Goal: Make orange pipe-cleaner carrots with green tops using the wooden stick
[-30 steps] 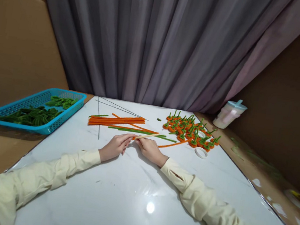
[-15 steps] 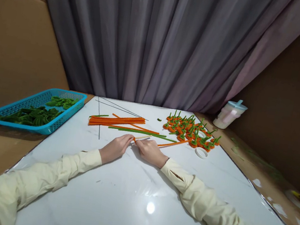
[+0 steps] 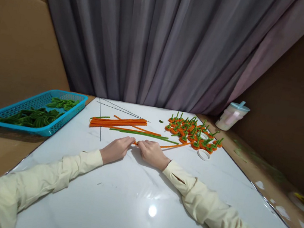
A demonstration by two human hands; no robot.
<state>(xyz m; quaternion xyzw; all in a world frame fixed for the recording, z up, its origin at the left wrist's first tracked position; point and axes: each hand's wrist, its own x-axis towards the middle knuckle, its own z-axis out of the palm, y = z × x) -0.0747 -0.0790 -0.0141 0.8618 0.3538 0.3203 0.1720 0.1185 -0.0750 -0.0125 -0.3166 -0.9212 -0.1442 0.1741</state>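
My left hand (image 3: 118, 149) and my right hand (image 3: 152, 153) meet over the middle of the white table, fingertips closed in pinches. Between them shows a small bit of an orange pipe cleaner (image 3: 175, 146), whose long free end trails out to the right past my right hand. Just beyond my hands lie green pipe cleaners (image 3: 143, 134) and a bundle of orange pipe cleaners (image 3: 118, 123). At the right back stand several small orange pipe-cleaner pieces (image 3: 184, 138) with green tops and upright green stems.
A blue plastic basket (image 3: 19, 129) with green pipe-cleaner loops (image 3: 35, 117) sits on the left. Thin dark wires (image 3: 124, 111) lie at the back. White rings (image 3: 203, 155) rest at the right, near a lidded cup (image 3: 233, 117). A grey curtain (image 3: 150, 46) hangs behind.
The pale thin stick that stuck out between my hands no longer shows. My fingers have shifted only slightly around the orange pipe cleaner, and my arms have hardly moved.
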